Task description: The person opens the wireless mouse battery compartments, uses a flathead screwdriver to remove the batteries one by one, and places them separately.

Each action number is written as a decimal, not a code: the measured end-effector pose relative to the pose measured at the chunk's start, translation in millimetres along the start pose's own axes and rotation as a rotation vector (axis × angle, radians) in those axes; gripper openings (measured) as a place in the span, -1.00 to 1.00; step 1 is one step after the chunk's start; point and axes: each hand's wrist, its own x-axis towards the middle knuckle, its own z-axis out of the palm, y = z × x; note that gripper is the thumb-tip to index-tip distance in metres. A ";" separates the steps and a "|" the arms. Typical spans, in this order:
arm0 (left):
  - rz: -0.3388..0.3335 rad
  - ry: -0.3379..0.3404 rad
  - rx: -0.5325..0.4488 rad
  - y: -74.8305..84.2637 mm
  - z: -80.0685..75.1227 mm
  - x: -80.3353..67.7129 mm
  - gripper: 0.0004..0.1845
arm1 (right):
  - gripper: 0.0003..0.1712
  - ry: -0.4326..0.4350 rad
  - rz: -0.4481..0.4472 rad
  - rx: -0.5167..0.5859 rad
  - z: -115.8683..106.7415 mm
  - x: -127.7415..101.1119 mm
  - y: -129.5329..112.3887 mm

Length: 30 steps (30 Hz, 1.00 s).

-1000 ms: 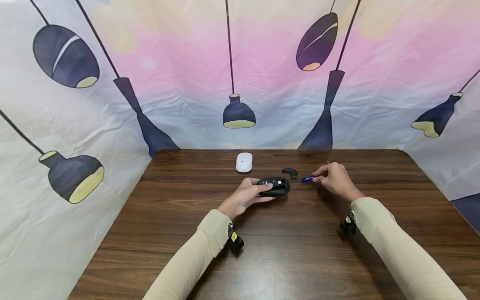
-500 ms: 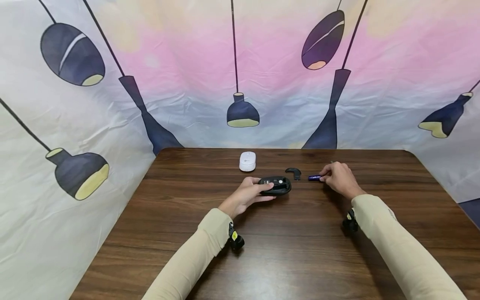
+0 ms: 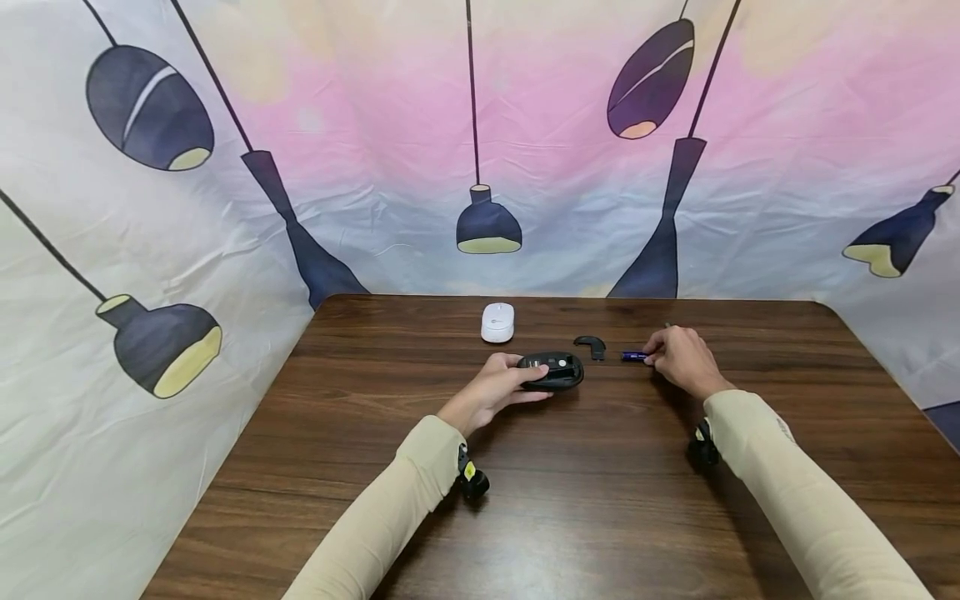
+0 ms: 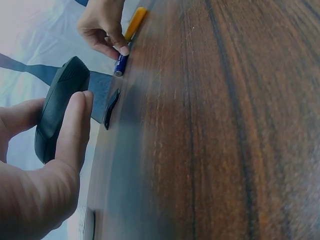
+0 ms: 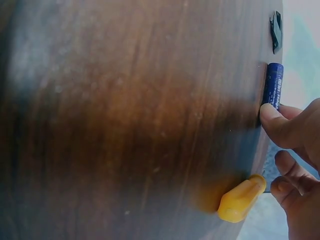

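Observation:
My left hand grips a black computer mouse above the table, its underside turned up and its battery compartment uncovered. In the left wrist view the black mouse sits between thumb and fingers. My right hand pinches one end of a blue battery, which lies along the tabletop; the right wrist view shows the battery at thumb and fingertip. Between the mouse and the battery lies a curved black battery cover.
A white mouse stands near the table's back edge. A yellow-handled object lies beside my right hand, mostly hidden behind it in the head view. The wooden table backs onto a printed cloth.
My right hand has moved slightly right with the battery, away from the cover, and the battery is now down at the tabletop. My left hand keeps its grip on the black mouse.

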 end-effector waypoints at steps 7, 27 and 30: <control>0.001 0.000 -0.002 0.5 1.8 0.7 -0.46 | -0.92 -0.007 0.008 0.003 -0.5 -0.7 -1.0; 0.002 -0.004 -0.006 0.5 5.5 3.7 -0.43 | -0.85 -0.026 0.034 0.019 -2.1 -2.8 -0.6; 0.006 -0.009 0.001 0.8 6.9 4.4 -0.44 | -0.83 -0.032 0.033 0.021 -2.2 -2.9 -0.7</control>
